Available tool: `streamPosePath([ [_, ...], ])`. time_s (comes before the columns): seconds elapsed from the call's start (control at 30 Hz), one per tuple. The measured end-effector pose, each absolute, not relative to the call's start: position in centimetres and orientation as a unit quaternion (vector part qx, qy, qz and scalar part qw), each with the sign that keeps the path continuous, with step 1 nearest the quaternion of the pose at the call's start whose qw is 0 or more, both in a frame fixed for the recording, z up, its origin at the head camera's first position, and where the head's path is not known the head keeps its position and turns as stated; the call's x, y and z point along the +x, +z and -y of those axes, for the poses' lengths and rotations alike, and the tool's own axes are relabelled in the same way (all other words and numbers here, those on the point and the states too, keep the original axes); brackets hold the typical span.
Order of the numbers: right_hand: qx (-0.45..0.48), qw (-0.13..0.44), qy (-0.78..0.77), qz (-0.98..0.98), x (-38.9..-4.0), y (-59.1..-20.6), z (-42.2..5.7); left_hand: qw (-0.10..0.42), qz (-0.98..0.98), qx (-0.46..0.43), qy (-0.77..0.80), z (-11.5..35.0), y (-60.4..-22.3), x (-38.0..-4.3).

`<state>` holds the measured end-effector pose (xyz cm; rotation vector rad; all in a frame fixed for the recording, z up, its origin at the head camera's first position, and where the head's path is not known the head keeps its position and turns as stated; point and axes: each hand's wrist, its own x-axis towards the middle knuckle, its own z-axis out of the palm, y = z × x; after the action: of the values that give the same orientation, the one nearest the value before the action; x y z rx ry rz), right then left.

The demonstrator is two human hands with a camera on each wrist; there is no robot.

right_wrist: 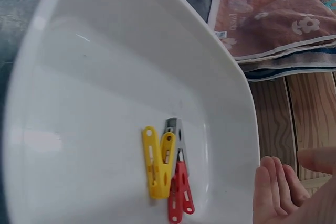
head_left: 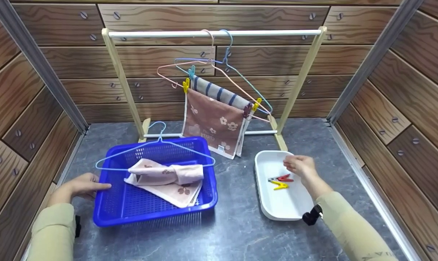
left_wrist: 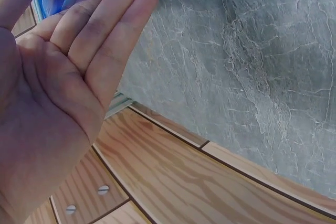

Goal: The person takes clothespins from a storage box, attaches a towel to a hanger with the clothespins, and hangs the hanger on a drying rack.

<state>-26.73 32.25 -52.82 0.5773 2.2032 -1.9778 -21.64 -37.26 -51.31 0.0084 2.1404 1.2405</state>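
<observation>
At the left side of the blue basket point(head_left: 155, 217), my left hand point(head_left: 86, 185) has its thumb stretched toward the rim. Its fingers lie fairly straight and hold nothing in the left wrist view. A pink towel point(head_left: 168, 194) lies in the basket, partly wrapped over a light blue hanger point(head_left: 111, 169) resting across it. My right hand point(head_left: 301, 166) hovers over the far right of the white tub point(head_left: 273, 214) with relaxed fingers and nothing in them. Inside the tub lie a yellow clothespin point(right_wrist: 159, 163), a red clothespin point(right_wrist: 180, 192) and a grey clothespin point(right_wrist: 175, 125), bunched together.
Behind stands a drying rack point(head_left: 160, 34). From it hang a pink hanger point(head_left: 222, 70) and a blue hanger point(head_left: 246, 79), with a brown flowered towel point(head_left: 211, 116) and a striped towel point(head_left: 219, 91) clipped on by clothespins. Wood-patterned walls point(head_left: 396, 94) enclose the grey floor point(head_left: 237, 224).
</observation>
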Motion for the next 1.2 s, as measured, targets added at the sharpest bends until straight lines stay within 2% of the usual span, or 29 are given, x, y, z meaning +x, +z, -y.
streamPosePath([
  [0.57,0.189,0.155,-0.664,-0.706,-23.5,-54.0,-32.5,0.338,-0.795,0.011,0.503,37.2,-51.7,-21.5],
  [0.9,0.152,0.183,-0.551,-0.800,-22.8,-53.7,-32.9,0.337,-0.797,0.002,0.501,37.4,-51.8,-21.6],
  [1.2,0.050,0.206,-0.349,-0.913,-24.4,-52.8,-33.1,0.334,-0.799,-0.001,0.501,37.2,-51.5,-21.4],
])
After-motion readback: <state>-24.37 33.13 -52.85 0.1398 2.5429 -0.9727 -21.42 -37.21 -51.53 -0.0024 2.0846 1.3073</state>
